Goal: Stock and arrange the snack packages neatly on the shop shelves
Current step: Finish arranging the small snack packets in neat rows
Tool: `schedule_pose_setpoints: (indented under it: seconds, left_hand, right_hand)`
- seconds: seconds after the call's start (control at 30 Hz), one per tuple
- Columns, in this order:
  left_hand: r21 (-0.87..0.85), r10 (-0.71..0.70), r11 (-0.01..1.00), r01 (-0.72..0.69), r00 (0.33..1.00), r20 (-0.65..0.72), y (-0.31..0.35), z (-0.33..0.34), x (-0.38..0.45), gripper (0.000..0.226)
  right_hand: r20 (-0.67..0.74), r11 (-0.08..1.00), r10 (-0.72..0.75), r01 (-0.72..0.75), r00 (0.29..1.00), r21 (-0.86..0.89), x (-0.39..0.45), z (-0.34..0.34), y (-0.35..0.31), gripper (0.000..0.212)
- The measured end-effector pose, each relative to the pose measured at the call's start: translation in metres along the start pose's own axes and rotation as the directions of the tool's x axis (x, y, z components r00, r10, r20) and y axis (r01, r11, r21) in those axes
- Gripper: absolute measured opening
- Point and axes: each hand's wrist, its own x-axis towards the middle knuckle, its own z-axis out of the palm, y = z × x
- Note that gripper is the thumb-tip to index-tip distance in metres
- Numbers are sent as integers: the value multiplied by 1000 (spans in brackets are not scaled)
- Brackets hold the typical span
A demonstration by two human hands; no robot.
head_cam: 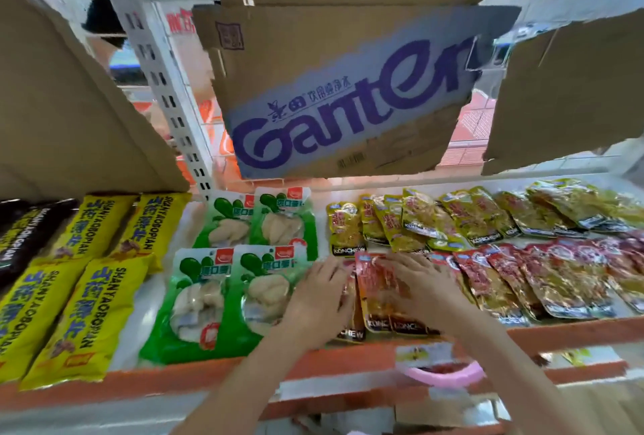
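Reading the shelf (453, 333) as landmark: red packs (380, 298) lie at its front edge, just right of the green packs (223, 295), in front of the yellow-gold row (418, 222). Judged light, limp and slick foil; likely to slide, so best squared by the edges with flat palms. Left hand (319, 295) and right hand (420, 283) both rest flat on the red packs, fingers spread, gripping nothing.

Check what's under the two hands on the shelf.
Both the left hand and right hand rest flat on red packets, stacked overlapping. Packets beneath the palms and how many are stacked are hidden.
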Motion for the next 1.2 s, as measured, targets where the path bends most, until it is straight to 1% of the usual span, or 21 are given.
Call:
schedule_pose_setpoints:
  seconds: [0.07,0.13,0.23,0.3,0.43,0.53,0.6,0.7,0.83,0.9,0.97,1.03,1.1,1.2]
  left_hand:
    - [56,-18,998,17,1000,5,-1,9,-3,48]
    - [56,-32,998,32,999,-8,-3,12,-5,48]
    - [39,-57,998,58,998,-24,1,9,-2,47]
    - [45,-73,996,75,997,-38,6,6,-1,45]
    - [72,-116,991,116,993,-8,9,2,-3,47]
    - [128,-96,987,97,995,-8,8,-1,-6,48]
    - [159,-83,984,84,996,-16,7,-2,-10,50]
    - [159,-85,983,87,996,-19,5,-3,-15,54]
    - [151,-50,987,51,999,-11,2,-4,-13,62]
    - [150,-44,988,45,999,-14,1,-5,-14,65]
    - [141,-45,989,47,999,-20,1,-5,-16,59]
    - [125,-42,991,46,998,-40,0,-4,-16,50]
    - [123,-43,991,50,997,-57,-1,-3,-17,47]
    - [157,-43,986,51,998,-53,-1,-2,-18,48]
  right_hand:
    - [1,1000,-4,4,1000,-5,-1,13,11,69]
    - [-51,999,-34,33,998,-11,1,23,16,77]
    - [-129,998,-57,55,990,-20,4,29,21,78]
    - [-144,997,-76,74,987,-20,5,30,24,74]
    - [-133,992,-124,122,983,-27,2,31,25,59]
    - [-103,987,-161,158,982,-39,2,26,24,56]
    - [-76,980,-191,186,979,-69,3,21,18,59]
    - [-62,970,-230,224,971,-99,2,17,10,61]
    - [-54,972,-212,205,976,-116,3,18,4,64]
    - [-37,977,-193,189,980,-99,3,19,2,69]
    - [-16,981,-179,177,984,-76,3,21,-1,79]
    - [-11,980,-177,175,984,-94,3,23,-3,87]
    - [-18,979,-177,174,984,-107,1,24,-3,88]
    - [-22,979,-171,167,985,-120,1,25,-7,88]
